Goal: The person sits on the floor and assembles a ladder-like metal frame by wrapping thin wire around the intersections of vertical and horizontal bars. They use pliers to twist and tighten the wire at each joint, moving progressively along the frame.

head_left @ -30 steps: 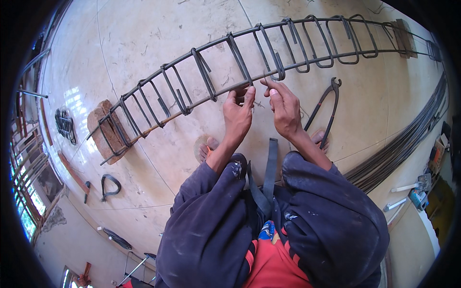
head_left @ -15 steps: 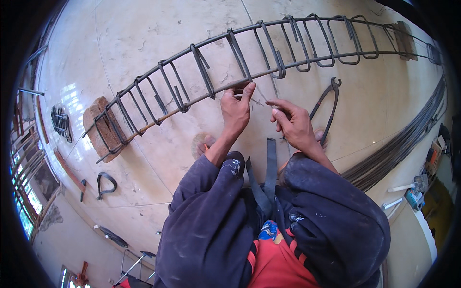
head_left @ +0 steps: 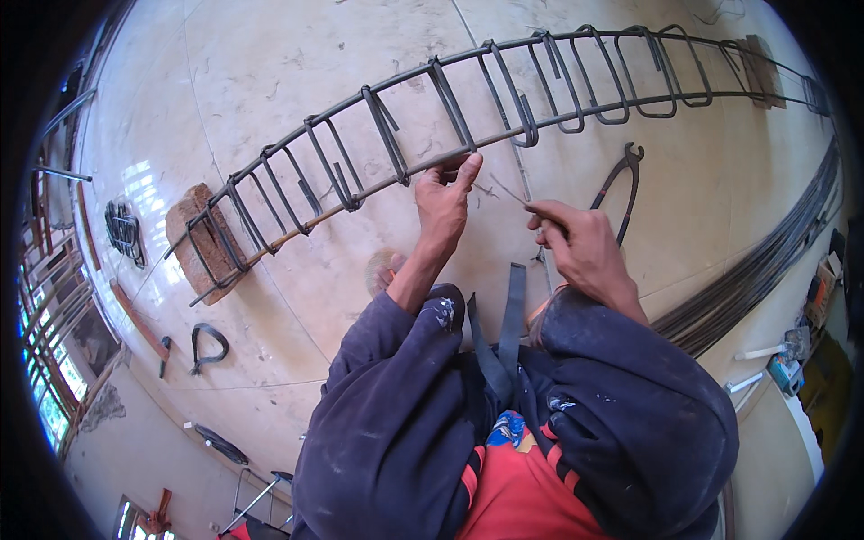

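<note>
A cage of dark steel rebar with rectangular stirrups along it stretches across the floor in front of me. My left hand is closed on its near long bar, thumb and fingers by the lower corner of a stirrup. To the right, my right hand pinches a thin piece of tie wire, which points up and left toward the bar without visibly touching it. Beyond the right hand lie pincers with dark handles, partly hidden by it.
A reddish brick props the cage's left end; a wooden block lies under the right end. At right is a bundle of long thin rods. Stacked stirrups and a curved dark strap lie at left.
My right hand has drawn back down and to the right, and the wire shows more clearly in its fingers. My left hand stays at the same bar. The view has shifted slightly.
</note>
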`<state>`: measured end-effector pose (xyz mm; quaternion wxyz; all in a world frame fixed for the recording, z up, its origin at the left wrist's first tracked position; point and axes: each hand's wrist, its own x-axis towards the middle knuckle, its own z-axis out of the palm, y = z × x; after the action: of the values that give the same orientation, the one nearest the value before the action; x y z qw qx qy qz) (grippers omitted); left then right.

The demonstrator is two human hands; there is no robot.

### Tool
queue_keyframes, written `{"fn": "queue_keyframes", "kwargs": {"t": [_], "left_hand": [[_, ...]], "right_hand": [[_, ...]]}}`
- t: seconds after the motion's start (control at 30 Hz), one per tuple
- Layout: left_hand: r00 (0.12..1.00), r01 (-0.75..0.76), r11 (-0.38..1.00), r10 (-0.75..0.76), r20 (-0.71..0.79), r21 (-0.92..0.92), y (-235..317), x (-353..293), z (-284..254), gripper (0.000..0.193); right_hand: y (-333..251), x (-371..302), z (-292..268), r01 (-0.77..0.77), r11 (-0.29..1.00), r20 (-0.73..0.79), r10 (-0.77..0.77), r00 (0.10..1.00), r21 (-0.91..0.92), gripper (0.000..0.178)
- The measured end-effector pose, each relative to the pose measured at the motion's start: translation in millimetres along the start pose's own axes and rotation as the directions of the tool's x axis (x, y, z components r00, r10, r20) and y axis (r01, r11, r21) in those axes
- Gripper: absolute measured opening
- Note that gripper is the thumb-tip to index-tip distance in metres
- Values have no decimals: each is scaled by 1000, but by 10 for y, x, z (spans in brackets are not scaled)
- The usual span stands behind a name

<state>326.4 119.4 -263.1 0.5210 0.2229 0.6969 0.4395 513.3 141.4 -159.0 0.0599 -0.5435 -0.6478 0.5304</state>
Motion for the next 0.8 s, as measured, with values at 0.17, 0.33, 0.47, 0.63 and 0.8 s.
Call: {"fn": "queue_keyframes", "kwargs": {"t": [0.17,0.33,0.47,0.63,0.8], "left_hand": [[996,41,999,-41,-80,-9,68,-24,-9,38],[972,121,992,-114,-204,24,156,-81,5,39],[972,93,996,-91,-217,2,182,-98,38,39],[938,-120,926,225,-266,359,121,-137,32,38],[793,-375,593,603,-84,713,255,-165,-34,26]], "right_hand": [[-10,-58,-154,10,997,-3,-10,1000,-72,26],[294,194,273,40,993,38,-36,999,-114,25],[241,411,555,14,985,-101,4,995,174,25],[234,555,730,156,936,-253,-76,965,316,24],[255,572,773,201,949,-281,-129,951,244,21]]}}
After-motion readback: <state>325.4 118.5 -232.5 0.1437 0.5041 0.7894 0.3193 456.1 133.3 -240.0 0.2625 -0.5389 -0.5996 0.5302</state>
